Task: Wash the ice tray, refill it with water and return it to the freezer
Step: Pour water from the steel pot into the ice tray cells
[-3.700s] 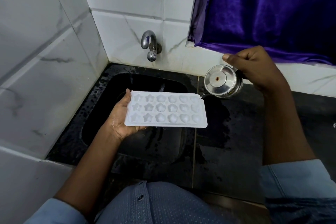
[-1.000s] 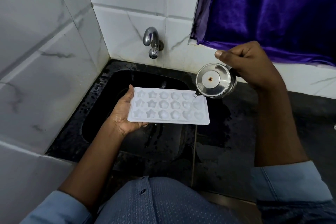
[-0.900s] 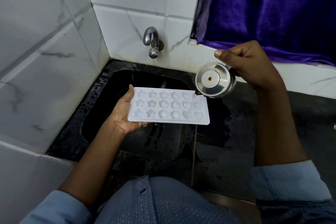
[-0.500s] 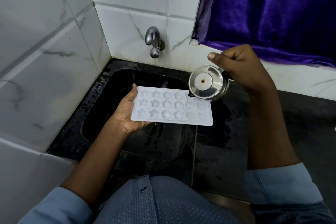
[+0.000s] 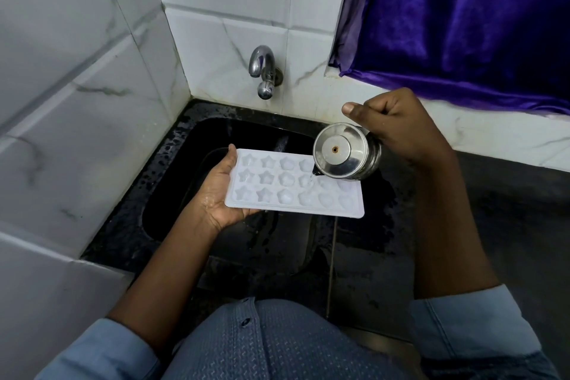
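Observation:
A white ice tray (image 5: 287, 194) with star and flower shaped cells is held level over the black sink (image 5: 172, 182). My left hand (image 5: 217, 191) grips its left end, thumb on the top edge and fingers underneath. My right hand (image 5: 391, 123) grips a steel jug (image 5: 342, 153) tilted over the tray's right part. A thin stream of water runs from the jug's lip into a middle-row cell. The cells on the right look wet and filled.
A chrome tap (image 5: 263, 71) sticks out of the white marble-tiled wall above the sink, with no water running from it. The dark wet counter (image 5: 493, 225) extends to the right. A purple curtain (image 5: 462, 18) hangs at the upper right. A tiled wall closes off the left side.
The jug has moved left along the tray, from its right end toward the middle cells, and still pours. The tray stays held in the same place.

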Action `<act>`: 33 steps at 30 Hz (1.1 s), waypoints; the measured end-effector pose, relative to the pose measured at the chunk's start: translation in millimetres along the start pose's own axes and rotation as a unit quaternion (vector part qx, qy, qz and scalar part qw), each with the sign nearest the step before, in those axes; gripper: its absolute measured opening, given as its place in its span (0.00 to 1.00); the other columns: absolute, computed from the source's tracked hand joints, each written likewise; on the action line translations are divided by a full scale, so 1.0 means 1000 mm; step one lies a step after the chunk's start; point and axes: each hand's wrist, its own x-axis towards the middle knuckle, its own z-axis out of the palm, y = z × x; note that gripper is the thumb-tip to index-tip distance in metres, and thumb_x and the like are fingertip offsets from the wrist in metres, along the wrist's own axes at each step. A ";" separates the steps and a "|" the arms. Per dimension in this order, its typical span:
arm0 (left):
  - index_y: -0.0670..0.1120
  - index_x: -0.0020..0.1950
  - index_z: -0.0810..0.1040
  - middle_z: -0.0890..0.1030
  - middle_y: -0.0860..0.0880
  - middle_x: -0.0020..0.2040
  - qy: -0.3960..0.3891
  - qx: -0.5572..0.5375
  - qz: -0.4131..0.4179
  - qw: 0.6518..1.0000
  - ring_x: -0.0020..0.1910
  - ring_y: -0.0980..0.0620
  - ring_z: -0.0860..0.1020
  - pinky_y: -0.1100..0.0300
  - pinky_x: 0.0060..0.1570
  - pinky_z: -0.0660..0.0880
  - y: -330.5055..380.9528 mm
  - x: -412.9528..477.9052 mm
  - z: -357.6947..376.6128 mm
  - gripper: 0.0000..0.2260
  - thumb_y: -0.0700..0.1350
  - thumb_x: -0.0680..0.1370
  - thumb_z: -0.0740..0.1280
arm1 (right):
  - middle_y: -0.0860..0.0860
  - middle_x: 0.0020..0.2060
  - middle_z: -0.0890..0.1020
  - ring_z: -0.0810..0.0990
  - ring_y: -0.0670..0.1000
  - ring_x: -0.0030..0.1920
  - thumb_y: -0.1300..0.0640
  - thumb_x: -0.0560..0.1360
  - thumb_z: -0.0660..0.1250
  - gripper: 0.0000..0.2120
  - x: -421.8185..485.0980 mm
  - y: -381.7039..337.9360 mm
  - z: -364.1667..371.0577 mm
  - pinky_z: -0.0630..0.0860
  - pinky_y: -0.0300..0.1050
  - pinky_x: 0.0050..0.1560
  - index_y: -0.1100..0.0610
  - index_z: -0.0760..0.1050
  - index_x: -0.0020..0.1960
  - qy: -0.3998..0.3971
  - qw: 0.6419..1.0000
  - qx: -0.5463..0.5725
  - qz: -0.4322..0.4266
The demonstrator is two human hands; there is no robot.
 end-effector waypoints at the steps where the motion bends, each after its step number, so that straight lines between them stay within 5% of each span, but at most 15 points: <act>1: 0.45 0.73 0.79 0.82 0.39 0.70 0.000 0.000 0.001 1.000 0.64 0.36 0.83 0.39 0.50 0.85 0.000 0.000 0.000 0.34 0.71 0.82 0.58 | 0.53 0.25 0.59 0.58 0.49 0.26 0.50 0.81 0.73 0.31 0.000 0.000 0.000 0.67 0.53 0.40 0.60 0.59 0.29 -0.001 1.000 -0.001 -0.001; 8: 0.46 0.73 0.79 0.82 0.39 0.70 0.000 -0.008 0.006 1.000 0.66 0.36 0.82 0.37 0.55 0.84 -0.001 0.003 -0.003 0.34 0.71 0.82 0.58 | 0.53 0.26 0.59 0.57 0.50 0.26 0.49 0.81 0.73 0.31 -0.001 0.000 0.000 0.71 0.54 0.45 0.60 0.58 0.31 0.007 1.000 0.004 0.000; 13: 0.45 0.72 0.79 0.82 0.39 0.69 0.005 -0.010 0.006 1.000 0.66 0.36 0.82 0.36 0.58 0.83 -0.002 0.004 -0.003 0.34 0.71 0.82 0.57 | 0.51 0.25 0.59 0.58 0.48 0.26 0.50 0.81 0.72 0.31 0.000 -0.004 0.000 0.64 0.45 0.34 0.60 0.59 0.30 0.008 1.000 -0.012 -0.003; 17: 0.45 0.73 0.79 0.82 0.39 0.70 0.007 -0.007 0.001 1.000 0.67 0.35 0.81 0.35 0.62 0.78 -0.004 0.005 0.000 0.35 0.71 0.82 0.58 | 0.53 0.26 0.59 0.58 0.50 0.26 0.49 0.81 0.73 0.31 0.003 -0.002 0.004 0.67 0.59 0.35 0.59 0.59 0.30 0.005 1.000 -0.014 -0.003; 33: 0.44 0.76 0.76 0.80 0.38 0.72 -0.015 -0.016 -0.006 1.000 0.71 0.34 0.78 0.34 0.70 0.72 -0.007 0.007 -0.001 0.36 0.71 0.82 0.57 | 0.53 0.24 0.62 0.60 0.50 0.25 0.47 0.80 0.73 0.31 0.011 0.002 0.015 0.78 0.68 0.44 0.58 0.61 0.28 -0.008 0.999 -0.031 -0.020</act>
